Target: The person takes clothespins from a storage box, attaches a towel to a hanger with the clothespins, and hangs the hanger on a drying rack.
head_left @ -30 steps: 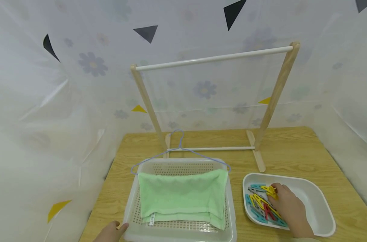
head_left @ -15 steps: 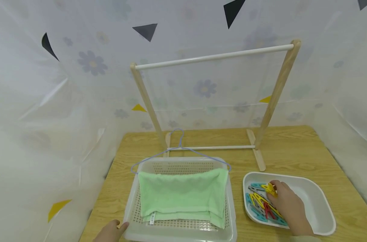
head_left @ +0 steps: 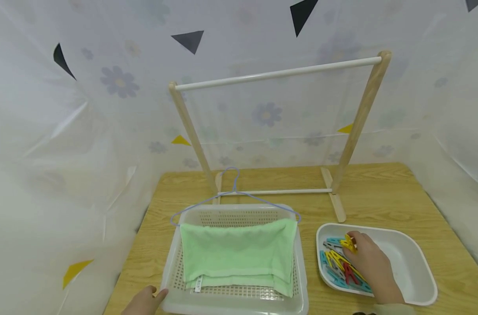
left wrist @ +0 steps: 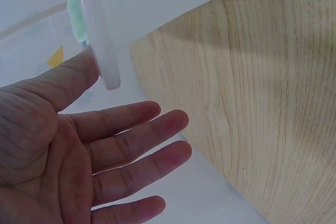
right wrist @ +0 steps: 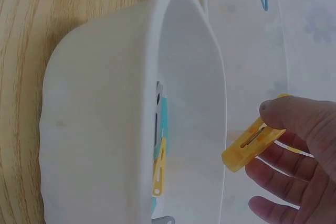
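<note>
- The right hand (head_left: 368, 263) pinches 1 yellow plastic clothespin (right wrist: 253, 141) between thumb and fingers, the grip narrow; the pin is raised over the white, round-cornered plastic tub (head_left: 409, 267), tilted in the right wrist view.
- Below it, loose turquoise, grey, yellow and red clothespins (head_left: 348, 272) lie heaped at the tub's left end; the hand covers some of them, and in the right wrist view the near wall hides most.
- Left of the tub stands a white perforated plastic basket (head_left: 231, 308).
- A folded pale green towel (head_left: 239, 251) lies across the basket on a thin lilac hanger (head_left: 258, 200), hiding much of the basket's floor.
- The towel's small white label (head_left: 198, 284) bears dark marks too small to read.
- The left hand (left wrist: 68, 150) has its thumb against the basket's rim, its 4 fingers extended and apart below.
- Behind, a rack (head_left: 361, 113) with 2 wooden posts and 2 white bars stands on the wood-grain table (head_left: 380, 188).
</note>
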`<state>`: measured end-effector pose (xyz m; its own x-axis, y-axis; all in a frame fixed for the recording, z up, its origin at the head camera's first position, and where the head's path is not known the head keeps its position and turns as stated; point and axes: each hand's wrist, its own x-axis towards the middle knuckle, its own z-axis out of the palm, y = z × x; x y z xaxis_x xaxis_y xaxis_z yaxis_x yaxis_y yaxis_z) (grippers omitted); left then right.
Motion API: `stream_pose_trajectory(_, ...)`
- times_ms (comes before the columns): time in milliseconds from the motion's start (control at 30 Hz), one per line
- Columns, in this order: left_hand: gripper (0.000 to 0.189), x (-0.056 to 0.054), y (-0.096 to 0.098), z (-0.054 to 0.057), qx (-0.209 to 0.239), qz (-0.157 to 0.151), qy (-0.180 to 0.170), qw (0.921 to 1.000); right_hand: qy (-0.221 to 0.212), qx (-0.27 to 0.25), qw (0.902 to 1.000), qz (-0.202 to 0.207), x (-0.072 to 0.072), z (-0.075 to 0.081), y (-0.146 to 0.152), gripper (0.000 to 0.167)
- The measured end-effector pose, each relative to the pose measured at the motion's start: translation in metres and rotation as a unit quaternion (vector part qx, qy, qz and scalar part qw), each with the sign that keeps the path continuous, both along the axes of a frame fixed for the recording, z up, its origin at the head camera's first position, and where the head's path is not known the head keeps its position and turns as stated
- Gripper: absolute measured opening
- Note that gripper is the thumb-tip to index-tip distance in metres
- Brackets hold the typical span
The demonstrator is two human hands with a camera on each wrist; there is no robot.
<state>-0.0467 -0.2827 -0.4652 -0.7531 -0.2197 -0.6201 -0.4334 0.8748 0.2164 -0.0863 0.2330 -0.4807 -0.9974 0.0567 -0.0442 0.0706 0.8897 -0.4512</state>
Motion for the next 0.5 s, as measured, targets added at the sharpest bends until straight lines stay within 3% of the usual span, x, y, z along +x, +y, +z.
stream_pose_trajectory(367,0.062,-0.0019,-0.0036,-0.0079,-0.001,0.007,-0.004,1.0000,0.016,-0.014,0.9998,0.004,-0.0010,0.0082,-0.0053,0.037)
stream_pose_trajectory(500,0.063,-0.0008,-0.0034,-0.0062,0.003,0.002,0.002,1.0000,0.017,-0.016,0.9997,0.005,-0.0018,0.0100,-0.0070,0.038)
